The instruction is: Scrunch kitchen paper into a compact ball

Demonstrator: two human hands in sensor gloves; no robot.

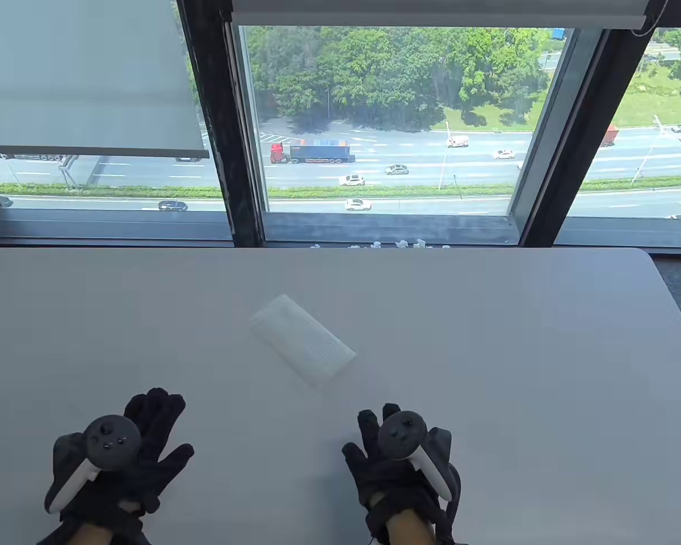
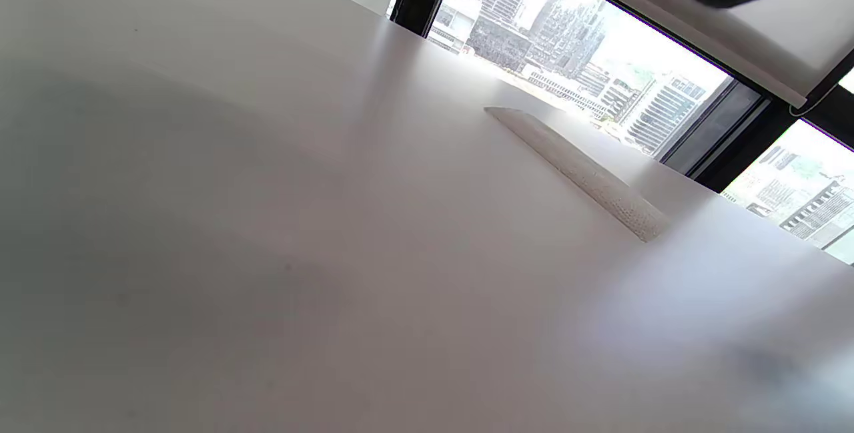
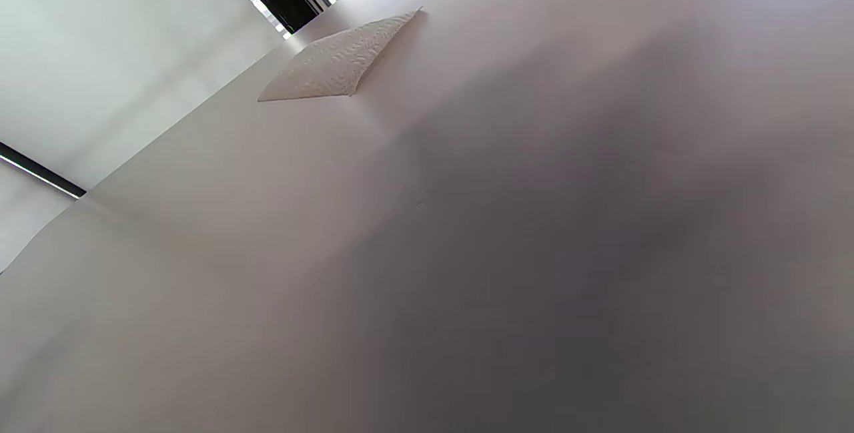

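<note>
Kitchen paper (image 1: 302, 342) lies flat near the middle of the table (image 1: 522, 363), a folded white rectangle set on a slant, one short end toward the far edge and the other toward the near edge. We see an embossed, dimpled pattern on its top face; in the left wrist view the kitchen paper (image 2: 580, 173) shows as a thin, low strip with a pebbled edge, and in the right wrist view the kitchen paper (image 3: 337, 59) reads as a soft quilted sheet with crisp corners. It is still a flat fold, not crumpled at all.

Nothing touches it. Bare matte surface surrounds the paper on every side, smooth and pale grey.

Nearer the near edge we find both hands, palms down, in black fabric gloves. Our left hand (image 1: 126, 451) rests toward the near-left part of the table with fingers spread apart, gripping nothing. Our right hand (image 1: 400, 460) rests right of the middle, just short of the paper's near end and apart from it, fingers also extended and loose, holding nothing. Each hand carries a dark rounded tracker (image 1: 112, 443) with a white handle on its back.

The table's far-right corner is rounded. Along the far edge, small white crumpled scraps (image 1: 400, 244) sit by the window sill (image 1: 386, 230), beyond which run dark window frames.
</note>
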